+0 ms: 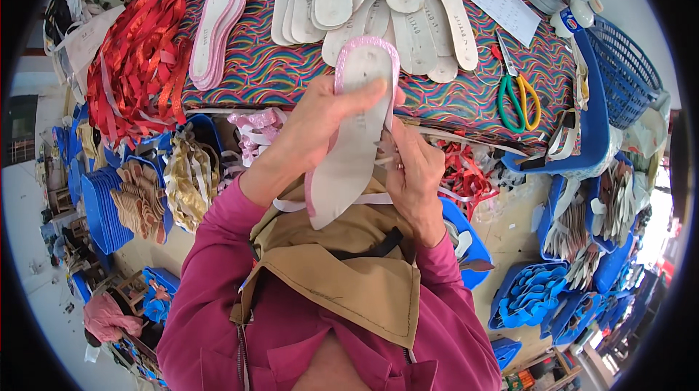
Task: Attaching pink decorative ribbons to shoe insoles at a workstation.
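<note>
In front of my chest I hold a white insole point(349, 162) at a tilt, its heel end up and away from me. Glittery pink trim point(368, 42) runs around the heel end and along part of the edges. My left hand point(309, 129) grips the insole from the left, thumb pressed flat on its upper face and fingers underneath. On the right edge, my right hand point(415, 172) is closed with its fingertips pinching the rim; a small pale bit shows beside the fingers. Whether it also holds trim is hidden.
Plain white insoles point(415, 34) pile on the patterned table cloth point(262, 49), beside pink-edged insoles point(215, 34). Red ribbons point(138, 56) hang at left. Scissors point(517, 89) and a paper sheet point(502, 1) lie at right, near a blue basket point(619, 60). Blue bins point(105, 205) stand below.
</note>
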`<state>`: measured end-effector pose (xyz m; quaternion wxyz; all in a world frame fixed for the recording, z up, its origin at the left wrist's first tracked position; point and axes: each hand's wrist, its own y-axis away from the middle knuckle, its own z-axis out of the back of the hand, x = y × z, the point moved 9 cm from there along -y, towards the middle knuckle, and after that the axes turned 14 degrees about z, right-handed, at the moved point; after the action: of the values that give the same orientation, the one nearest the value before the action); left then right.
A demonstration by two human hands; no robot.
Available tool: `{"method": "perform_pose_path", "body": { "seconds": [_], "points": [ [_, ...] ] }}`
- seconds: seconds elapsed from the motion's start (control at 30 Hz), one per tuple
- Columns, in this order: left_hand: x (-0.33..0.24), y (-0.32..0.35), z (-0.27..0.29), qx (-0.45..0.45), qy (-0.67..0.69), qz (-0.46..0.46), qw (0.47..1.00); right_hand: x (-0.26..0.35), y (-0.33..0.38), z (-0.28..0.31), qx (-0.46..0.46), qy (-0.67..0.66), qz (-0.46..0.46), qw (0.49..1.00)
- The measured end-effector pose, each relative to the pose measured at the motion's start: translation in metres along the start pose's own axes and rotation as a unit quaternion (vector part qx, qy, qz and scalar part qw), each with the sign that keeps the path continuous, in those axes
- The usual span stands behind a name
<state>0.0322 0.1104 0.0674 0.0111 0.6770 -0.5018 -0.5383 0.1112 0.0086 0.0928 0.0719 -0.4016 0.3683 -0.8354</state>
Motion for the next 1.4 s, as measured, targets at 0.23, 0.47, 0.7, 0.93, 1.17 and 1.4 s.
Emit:
{"method": "perform_pose_path", "body": {
  "seconds": [0.23, 0.47, 0.7, 0.93, 1.17, 1.4],
  "points": [
    [-0.015, -0.015, 0.014, 0.0, 0.063, 0.002, 0.998, -0.018, 0.024, -0.014, 0.024, -0.152, -0.08, 0.985],
    [-0.02, -0.024, 0.025, 0.007, 0.099, -0.036, 0.994, -0.032, 0.032, -0.019, -0.011, -0.321, -0.235, 0.917],
    [-0.032, -0.025, 0.023, 0.047, 0.11, -0.071, 0.99, -0.039, 0.039, -0.022, -0.025, -0.317, -0.233, 0.919],
    [-0.027, 0.002, 0.016, 0.057, -0.016, -0.038, 0.998, -0.061, 0.017, 0.049, -0.203, -0.176, -0.21, 0.94],
    [-0.004, 0.023, 0.019, 0.094, -0.305, 0.012, 0.948, -0.085, 0.019, 0.073, -0.345, -0.62, -0.227, 0.667],
    [-0.038, 0.027, 0.026, 0.129, -0.301, -0.043, 0.944, -0.048, 0.014, 0.065, -0.322, -0.754, -0.173, 0.545]
  ]
}}
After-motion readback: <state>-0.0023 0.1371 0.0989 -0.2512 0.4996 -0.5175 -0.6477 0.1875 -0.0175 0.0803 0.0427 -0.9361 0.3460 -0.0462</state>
